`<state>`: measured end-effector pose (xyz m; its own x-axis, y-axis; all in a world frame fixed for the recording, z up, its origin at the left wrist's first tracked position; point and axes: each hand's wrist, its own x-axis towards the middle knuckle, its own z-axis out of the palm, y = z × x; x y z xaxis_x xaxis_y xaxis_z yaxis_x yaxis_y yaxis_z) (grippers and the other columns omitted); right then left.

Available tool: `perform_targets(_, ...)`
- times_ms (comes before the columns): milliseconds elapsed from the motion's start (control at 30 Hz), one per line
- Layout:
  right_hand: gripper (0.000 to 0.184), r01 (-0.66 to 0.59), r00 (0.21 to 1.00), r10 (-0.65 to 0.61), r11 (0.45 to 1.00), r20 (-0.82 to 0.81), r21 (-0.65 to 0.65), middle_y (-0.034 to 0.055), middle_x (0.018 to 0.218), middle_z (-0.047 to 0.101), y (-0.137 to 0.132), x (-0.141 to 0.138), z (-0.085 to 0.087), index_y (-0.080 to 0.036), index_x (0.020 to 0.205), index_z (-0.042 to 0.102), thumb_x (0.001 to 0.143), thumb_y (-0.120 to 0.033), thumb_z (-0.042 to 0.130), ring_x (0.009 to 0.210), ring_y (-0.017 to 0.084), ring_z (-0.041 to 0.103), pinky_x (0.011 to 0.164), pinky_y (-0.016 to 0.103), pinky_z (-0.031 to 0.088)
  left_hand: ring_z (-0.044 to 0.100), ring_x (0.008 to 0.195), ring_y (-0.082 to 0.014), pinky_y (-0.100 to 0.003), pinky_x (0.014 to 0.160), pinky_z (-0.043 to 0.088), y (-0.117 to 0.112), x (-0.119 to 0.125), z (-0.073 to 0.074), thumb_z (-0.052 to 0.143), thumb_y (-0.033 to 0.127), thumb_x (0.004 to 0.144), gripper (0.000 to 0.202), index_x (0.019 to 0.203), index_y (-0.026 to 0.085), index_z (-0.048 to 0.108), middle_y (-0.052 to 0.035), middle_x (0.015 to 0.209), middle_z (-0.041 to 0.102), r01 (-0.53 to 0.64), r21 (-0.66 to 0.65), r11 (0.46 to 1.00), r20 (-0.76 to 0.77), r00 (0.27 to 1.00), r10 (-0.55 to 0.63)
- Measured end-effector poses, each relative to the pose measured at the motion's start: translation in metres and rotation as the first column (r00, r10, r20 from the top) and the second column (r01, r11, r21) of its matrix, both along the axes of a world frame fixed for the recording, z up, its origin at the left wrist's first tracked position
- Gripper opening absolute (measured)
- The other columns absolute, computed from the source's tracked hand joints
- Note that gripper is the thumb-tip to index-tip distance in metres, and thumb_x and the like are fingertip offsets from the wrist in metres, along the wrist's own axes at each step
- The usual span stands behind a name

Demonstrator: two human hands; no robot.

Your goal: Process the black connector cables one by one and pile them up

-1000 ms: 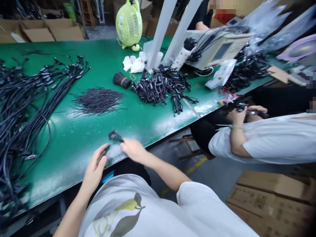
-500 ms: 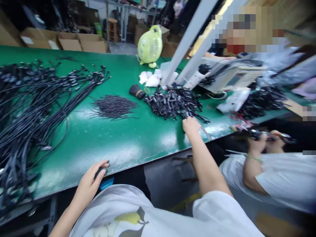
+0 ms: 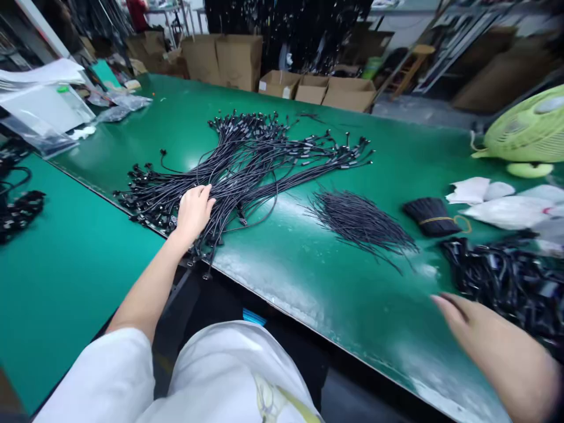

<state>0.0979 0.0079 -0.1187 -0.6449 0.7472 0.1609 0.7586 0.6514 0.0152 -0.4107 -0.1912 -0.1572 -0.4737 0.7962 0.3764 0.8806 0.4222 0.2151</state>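
My left hand [image 3: 192, 214] lies curled on the long black cables [image 3: 247, 170] on the green worktop [image 3: 352, 311]. I can't tell if it's gripping. Right of the cables, my open right hand [image 3: 480, 335] hovers just beside a black cable heap [image 3: 502, 282].

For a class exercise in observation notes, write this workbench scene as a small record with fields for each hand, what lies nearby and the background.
left hand: open, resting on the long black cables
right hand: open, nearest the black connector heap
nearby: short black wires, banded wire bundle
surface: green table
background: cardboard boxes, green fan
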Motion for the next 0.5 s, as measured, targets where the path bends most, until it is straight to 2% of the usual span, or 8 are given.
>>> perform_targets(67, 0.032, 0.003, 1.000, -0.003, 0.999, -0.028, -0.034, 0.0111, 0.080, 0.072, -0.012, -0.033, -0.005, -0.027, 0.077, 0.068, 0.092, -0.043, 0.045, 0.064, 0.031, 0.069, 0.048, 0.042, 0.054, 0.056, 0.109, -0.0309, -0.046, 0.096, 0.041, 0.019, -0.011, 0.004, 0.049, 0.030, 0.094, 0.035, 0.120, 0.009, 0.060, -0.0195, 0.119, 0.062, 0.110, -0.118, 0.987, -0.022, 0.993, -0.113)
perform_targets(100, 0.031, -0.028, 0.999, 0.026, 0.998, -0.041, -0.055, 0.0107, 0.089, 0.073, -0.018, -0.057, -0.007, -0.026, 0.086, 0.069, 0.093, -0.041, 0.042, 0.073, 0.031, 0.070, 0.055, 0.043, 0.057, 0.056, 0.109, -0.0305, -0.045, 0.096, 0.041, 0.026, -0.007, 0.004, 0.051, 0.032, 0.094, 0.034, 0.116, 0.009, 0.062, -0.0192, 0.119, 0.063, 0.172, -0.148, 0.974, -0.027, 0.984, -0.178)
perform_targets(167, 0.033, -0.177, 0.983, 0.171, 0.978, -0.067, -0.110, 0.0089, 0.099, 0.071, -0.028, -0.113, -0.013, -0.023, 0.100, 0.068, 0.096, -0.034, 0.038, 0.085, 0.026, 0.070, 0.067, 0.040, 0.059, 0.054, 0.114, -0.0299, -0.044, 0.100, 0.039, 0.031, 0.015, 0.001, 0.054, 0.034, 0.092, 0.036, 0.118, 0.010, 0.060, -0.0182, 0.125, 0.060, 0.287, -0.146, 0.947, -0.047, 0.954, -0.296)
perform_targets(200, 0.033, -0.270, 0.962, 0.261, 0.952, -0.080, -0.143, 0.0082, 0.102, 0.070, -0.033, -0.142, -0.016, -0.022, 0.105, 0.068, 0.097, -0.031, 0.036, 0.088, 0.024, 0.069, 0.072, 0.037, 0.059, 0.052, 0.118, -0.0301, -0.044, 0.103, 0.037, 0.030, 0.030, -0.004, 0.057, 0.034, 0.091, 0.038, 0.121, 0.011, 0.058, -0.0179, 0.129, 0.058, 0.312, -0.127, 0.941, -0.063, 0.945, -0.322)
perform_targets(267, 0.034, -0.408, 0.913, 0.401, 0.892, -0.073, -0.196, 0.0077, 0.112, 0.067, -0.038, -0.198, -0.025, -0.021, 0.115, 0.064, 0.098, -0.025, 0.035, 0.096, 0.019, 0.066, 0.078, 0.032, 0.056, 0.052, 0.120, -0.0302, -0.045, 0.106, 0.035, 0.023, 0.058, -0.016, 0.060, 0.030, 0.089, 0.039, 0.122, 0.010, 0.057, -0.0180, 0.129, 0.058, 0.421, -0.168, 0.891, -0.066, 0.897, -0.437)
perform_targets(333, 0.038, -0.466, 0.883, 0.468, 0.869, -0.028, -0.167, 0.0096, 0.122, 0.062, -0.040, -0.246, -0.035, -0.020, 0.125, 0.059, 0.096, -0.017, 0.035, 0.103, 0.019, 0.062, 0.083, 0.031, 0.053, 0.052, 0.121, -0.0322, -0.048, 0.109, 0.032, 0.016, 0.075, -0.026, 0.059, 0.021, 0.087, 0.028, 0.112, 0.007, 0.061, -0.0210, 0.129, 0.058, 0.423, -0.219, 0.879, -0.038, 0.897, -0.441)
perform_targets(400, 0.041, -0.528, 0.846, 0.532, 0.845, 0.038, -0.085, 0.0135, 0.134, 0.054, -0.035, -0.282, -0.045, -0.016, 0.132, 0.054, 0.095, -0.013, 0.036, 0.114, 0.022, 0.055, 0.093, 0.035, 0.048, 0.053, 0.121, -0.0324, -0.050, 0.112, 0.029, 0.008, 0.080, -0.028, 0.055, 0.013, 0.087, 0.015, 0.098, 0.007, 0.064, -0.0219, 0.129, 0.058, 0.432, -0.227, 0.873, 0.039, 0.900, -0.435)
perform_targets(500, 0.031, -0.589, 0.801, 0.589, 0.807, 0.109, -0.033, 0.0138, 0.136, 0.052, -0.014, -0.314, -0.050, -0.015, 0.121, 0.059, 0.095, -0.016, 0.041, 0.121, 0.023, 0.049, 0.100, 0.038, 0.040, 0.060, 0.110, -0.0250, -0.043, 0.104, 0.039, -0.007, 0.073, -0.010, 0.044, 0.018, 0.093, 0.016, 0.091, 0.014, 0.059, -0.0148, 0.118, 0.063, 0.511, -0.084, 0.855, 0.303, 0.831, -0.467)
